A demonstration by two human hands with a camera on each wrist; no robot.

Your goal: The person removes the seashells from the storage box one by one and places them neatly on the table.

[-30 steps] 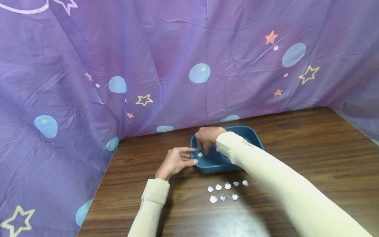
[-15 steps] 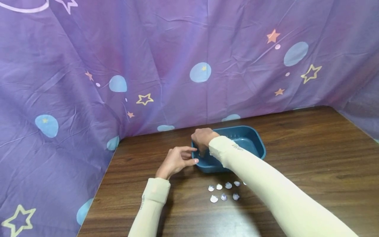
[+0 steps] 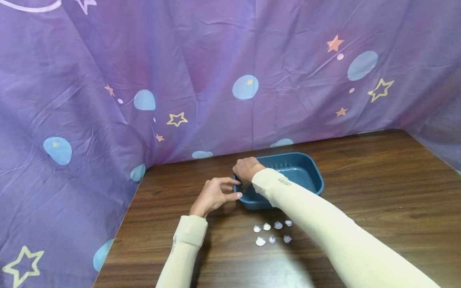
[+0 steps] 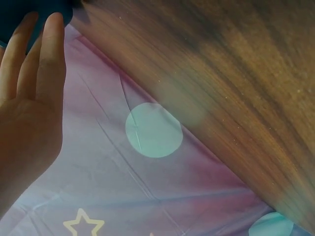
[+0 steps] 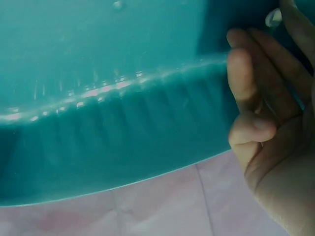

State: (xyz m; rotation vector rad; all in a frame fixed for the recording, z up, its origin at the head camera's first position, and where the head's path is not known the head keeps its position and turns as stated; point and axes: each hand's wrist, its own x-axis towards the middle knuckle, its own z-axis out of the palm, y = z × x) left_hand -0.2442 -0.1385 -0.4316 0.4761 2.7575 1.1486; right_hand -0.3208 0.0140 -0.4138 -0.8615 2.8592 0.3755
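Note:
A blue rectangular basin [image 3: 306, 160] stands on the table. My left hand [image 3: 211, 196] is at its left end, fingers and thumb straight and spread apart at the rim. My right hand [image 3: 247, 170] reaches down inside the basin's left end. In the right wrist view, several of its fingers [image 5: 241, 73] are bent, and a small whitish shell [image 5: 273, 18] shows near the fingertips at the upper right. Whether they pinch it cannot be told. In front of the basin, small pale seashells [image 3: 272, 239] lie in two rows, partly covered by the right sleeve.
The brown wood-grain table [image 3: 374, 172] extends to both sides of the basin. A purple curtain [image 3: 201, 72] with stars and blue spots hangs behind and along the left side. My right sleeve [image 3: 309, 212] crosses over the basin's front rim.
My right hand has shifted slightly left and lower within the basin, and the shell beneath it is now hidden in the head view. The left hand stays at the rim.

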